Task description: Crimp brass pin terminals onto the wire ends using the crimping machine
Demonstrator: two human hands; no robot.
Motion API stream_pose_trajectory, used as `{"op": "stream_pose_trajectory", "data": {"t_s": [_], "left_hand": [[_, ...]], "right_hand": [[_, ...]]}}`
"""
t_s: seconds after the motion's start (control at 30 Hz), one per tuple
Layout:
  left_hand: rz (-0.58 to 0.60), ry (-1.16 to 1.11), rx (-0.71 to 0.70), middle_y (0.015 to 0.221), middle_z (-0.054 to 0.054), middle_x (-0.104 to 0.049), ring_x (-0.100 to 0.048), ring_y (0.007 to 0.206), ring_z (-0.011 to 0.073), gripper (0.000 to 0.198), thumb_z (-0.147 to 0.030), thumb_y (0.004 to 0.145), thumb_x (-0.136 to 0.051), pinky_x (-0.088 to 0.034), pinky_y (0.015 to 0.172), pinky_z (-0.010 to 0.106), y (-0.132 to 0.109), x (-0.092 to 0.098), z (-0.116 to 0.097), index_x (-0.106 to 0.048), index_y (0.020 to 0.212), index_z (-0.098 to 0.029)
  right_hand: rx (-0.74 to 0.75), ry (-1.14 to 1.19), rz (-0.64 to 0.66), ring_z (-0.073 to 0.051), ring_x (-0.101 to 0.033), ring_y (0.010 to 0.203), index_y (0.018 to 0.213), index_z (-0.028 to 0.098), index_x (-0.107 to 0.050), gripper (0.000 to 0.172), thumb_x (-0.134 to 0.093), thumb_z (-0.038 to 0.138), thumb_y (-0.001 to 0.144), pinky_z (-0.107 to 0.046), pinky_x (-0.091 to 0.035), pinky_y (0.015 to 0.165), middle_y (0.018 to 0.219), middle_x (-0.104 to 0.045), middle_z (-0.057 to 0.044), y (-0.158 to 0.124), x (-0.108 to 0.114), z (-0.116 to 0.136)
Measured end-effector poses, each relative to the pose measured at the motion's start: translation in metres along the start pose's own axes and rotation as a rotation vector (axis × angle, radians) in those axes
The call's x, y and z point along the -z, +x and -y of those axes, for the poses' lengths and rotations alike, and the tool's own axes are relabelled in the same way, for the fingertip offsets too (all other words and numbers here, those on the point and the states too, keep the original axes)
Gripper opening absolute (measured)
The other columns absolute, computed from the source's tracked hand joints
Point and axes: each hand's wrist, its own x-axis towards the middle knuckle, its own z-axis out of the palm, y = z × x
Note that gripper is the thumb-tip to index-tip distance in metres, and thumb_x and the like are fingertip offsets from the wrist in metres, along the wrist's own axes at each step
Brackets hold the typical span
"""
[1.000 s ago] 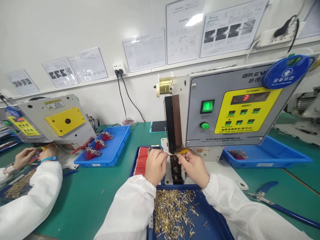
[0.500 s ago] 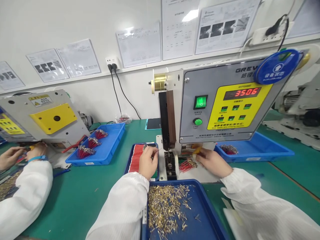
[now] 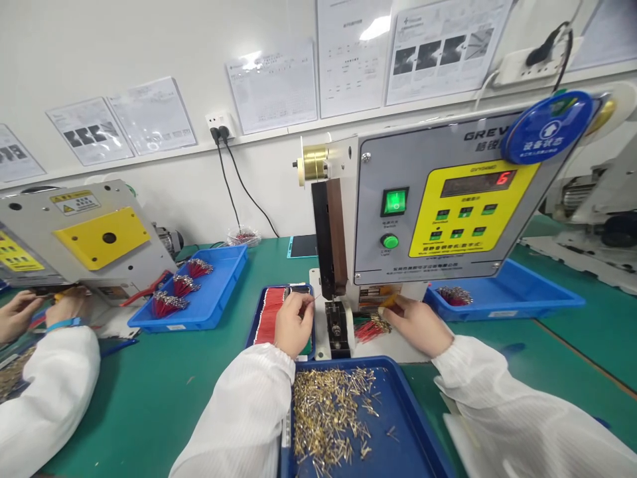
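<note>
My left hand [image 3: 294,325] pinches a thin wire beside the black press head [image 3: 337,328] of the grey machine [image 3: 428,212], over the right edge of a small tray of red wires [image 3: 271,315]. On the other side of the press head, my right hand [image 3: 418,324] is closed on a yellow-handled tool [image 3: 389,302], whose far end is hidden. A bundle of red wires with metal ends [image 3: 372,328] lies on the machine base just left of that hand. The machine's display [image 3: 480,181] shows a red 6.
A dark blue tray [image 3: 398,425] of small brass pins lies in front. Blue trays stand left [image 3: 213,305] and right [image 3: 527,299], holding red bundles. At far left, a co-worker's hands [image 3: 64,305] are at another machine [image 3: 94,232].
The display has gone from 3506 to 6. My right hand and the yellow-handled tool have shifted slightly left. My left hand keeps its pinch beside the press head.
</note>
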Motion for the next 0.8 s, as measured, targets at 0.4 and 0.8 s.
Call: {"op": "stream_pose_trajectory", "data": {"t_s": [0.4,0.8], "left_hand": [[-0.031,-0.019,0.073,0.079,0.000,-0.058,-0.054,0.072,0.0122,0.007,-0.019,0.085,-0.052,-0.043,0.068,0.024,0.001,-0.001,0.003,-0.059,0.084,-0.019],[-0.010,0.013,0.044,0.079,0.001,-0.058,-0.054,0.072,0.0125,0.009,-0.022,0.086,-0.050,-0.044,0.068,0.024,0.001,0.000,-0.001,-0.059,0.084,-0.019]], "right_hand": [[0.565,-0.083,0.334,-0.018,-0.058,0.056,0.071,0.019,-0.064,0.031,-0.051,0.042,0.088,-0.027,-0.036,0.055,0.062,-0.065,-0.003,-0.049,-0.003,0.054],[0.613,-0.112,0.459,-0.018,-0.059,0.060,0.064,0.019,-0.057,0.015,-0.057,0.023,0.078,-0.027,-0.032,0.053,0.063,-0.064,-0.002,-0.063,-0.020,0.064]]}}
